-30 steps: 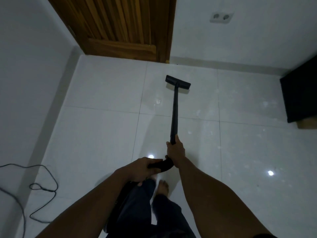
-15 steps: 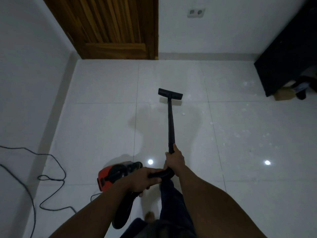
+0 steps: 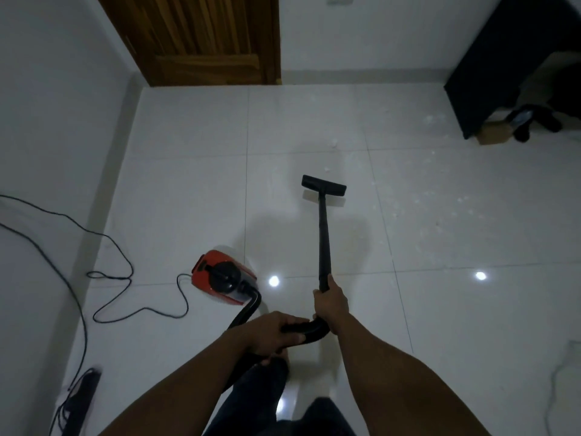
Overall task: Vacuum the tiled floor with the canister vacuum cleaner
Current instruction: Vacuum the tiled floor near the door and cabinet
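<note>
Gripping black wand (image 3: pixel 323 234) at its near end with right hand (image 3: pixel 330 305), fingers curled round it, thumb lying along it toward 12 o'clock. Clasping curved handle bend (image 3: pixel 309 328) with left hand (image 3: pixel 270 335), fingers wrapped round it, at 8 o'clock of the right hand. Pointing wand toward 12 o'clock, with floor nozzle (image 3: pixel 323 185) sitting down at the tiled floor (image 3: pixel 188 184); contact hard to judge. Trailing black hose (image 3: pixel 250 311) from the handle to red-and-black canister (image 3: pixel 220 276), standing on the tiles at 10 o'clock of left hand. Looping black power cord (image 3: pixel 119 272) over the floor toward 9 o'clock. Showing white specks (image 3: pixel 440 202) scattered at 2 o'clock of the nozzle. Showing 1 wooden door (image 3: pixel 201 36) at 11 o'clock, black furniture (image 3: pixel 503 58) and 1 cardboard box (image 3: pixel 493 135) at 2 o'clock.
</note>
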### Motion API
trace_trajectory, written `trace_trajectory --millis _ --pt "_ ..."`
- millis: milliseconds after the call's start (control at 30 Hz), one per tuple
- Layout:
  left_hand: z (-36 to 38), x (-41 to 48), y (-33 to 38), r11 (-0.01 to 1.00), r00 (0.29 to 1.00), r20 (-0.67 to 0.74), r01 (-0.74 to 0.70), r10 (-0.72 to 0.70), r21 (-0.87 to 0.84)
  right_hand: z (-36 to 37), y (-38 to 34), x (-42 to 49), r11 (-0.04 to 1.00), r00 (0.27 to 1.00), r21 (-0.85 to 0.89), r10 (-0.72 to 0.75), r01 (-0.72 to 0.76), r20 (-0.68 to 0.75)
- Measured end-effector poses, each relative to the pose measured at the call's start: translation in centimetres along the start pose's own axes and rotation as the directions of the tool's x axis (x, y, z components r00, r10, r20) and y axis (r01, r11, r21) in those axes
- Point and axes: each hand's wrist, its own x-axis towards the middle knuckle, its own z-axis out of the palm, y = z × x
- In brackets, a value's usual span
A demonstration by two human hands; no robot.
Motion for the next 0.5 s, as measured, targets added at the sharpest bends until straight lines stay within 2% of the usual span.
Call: trace_trajectory --millis 200,500 --pt "9.6 -3.4 -1.4 1.000 1.000 -0.016 -0.001 0.001 0.029 -0.6 8.6 -6.3 1.000 1.000 0.001 0.027 -0.027 -0.004" --pt "20.9 -8.8 -3.0 0.997 0.998 0.058 0.007 -0.012 0.078 0.2 19.8 -14.9 0.991 0.992 0.031 0.127 -0.127 0.002"
